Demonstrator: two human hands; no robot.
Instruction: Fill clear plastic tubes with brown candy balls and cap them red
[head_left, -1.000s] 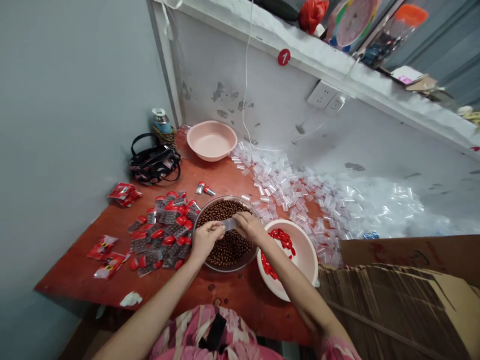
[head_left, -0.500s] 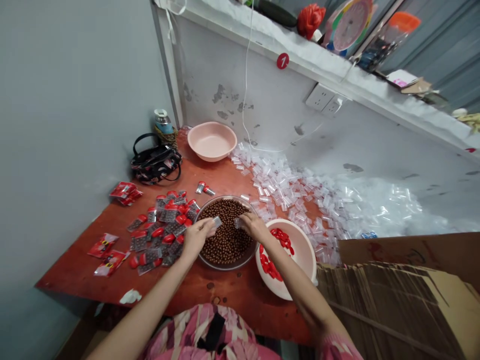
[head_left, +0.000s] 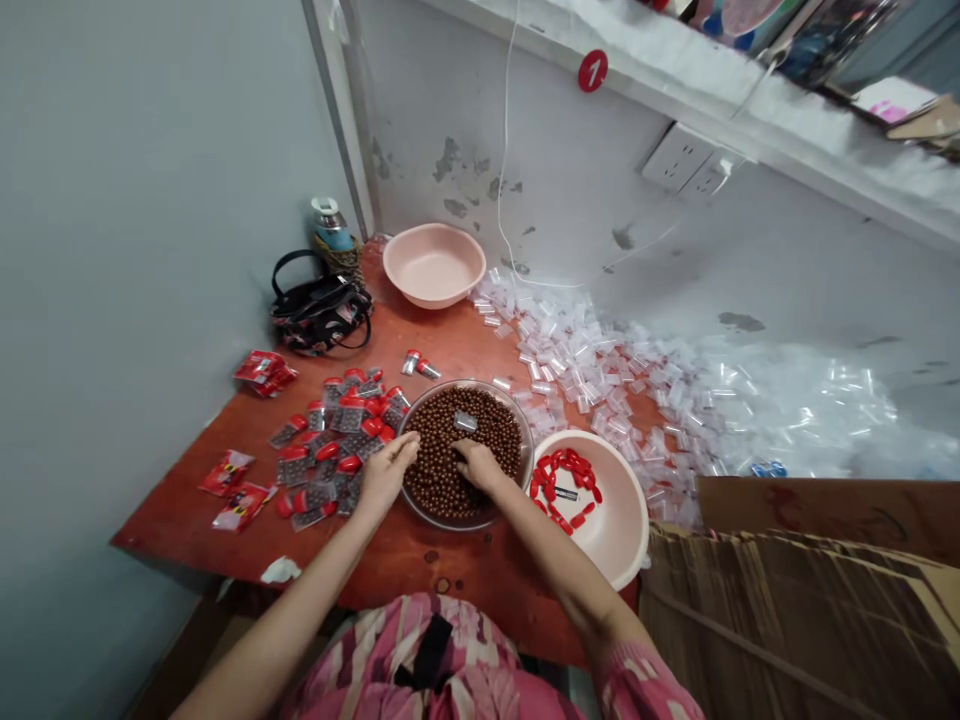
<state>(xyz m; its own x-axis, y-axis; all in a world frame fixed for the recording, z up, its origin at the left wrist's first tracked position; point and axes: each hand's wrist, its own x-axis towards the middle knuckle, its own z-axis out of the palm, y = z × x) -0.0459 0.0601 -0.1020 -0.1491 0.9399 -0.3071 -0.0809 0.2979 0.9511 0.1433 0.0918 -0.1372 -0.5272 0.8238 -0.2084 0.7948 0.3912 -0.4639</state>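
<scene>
A clear-walled bowl (head_left: pixel 525 470) full of small brown beads (head_left: pixel 439 470) stands on the red table in front of me. My left hand (head_left: pixel 388 472) is at the bowl's left rim, fingers drawn together; whatever they hold is hidden. Over the beads, my right hand (head_left: pixel 478 466) has its fingers curled down, with the tips touching the beads; I cannot make out anything in them. Just beyond those fingers a small clear plastic container (head_left: pixel 465 421) lies on the beads. Left of the bowl is a pile of filled containers with red caps (head_left: pixel 349 415).
On the right, a pale basin (head_left: pixel 626 500) holds loose red caps (head_left: pixel 570 465). Many empty clear containers (head_left: pixel 570 350) spread along the wall. A pink basin (head_left: pixel 435 265), a black bag (head_left: pixel 319 315) and red packets (head_left: pixel 225 472) lie around. Stacked cardboard (head_left: pixel 780 600) flanks the right side.
Both hands have come lower and closer together, the right one moving left into the beads. The clear container that showed in my left fingers no longer shows there; one now lies on the beads.
</scene>
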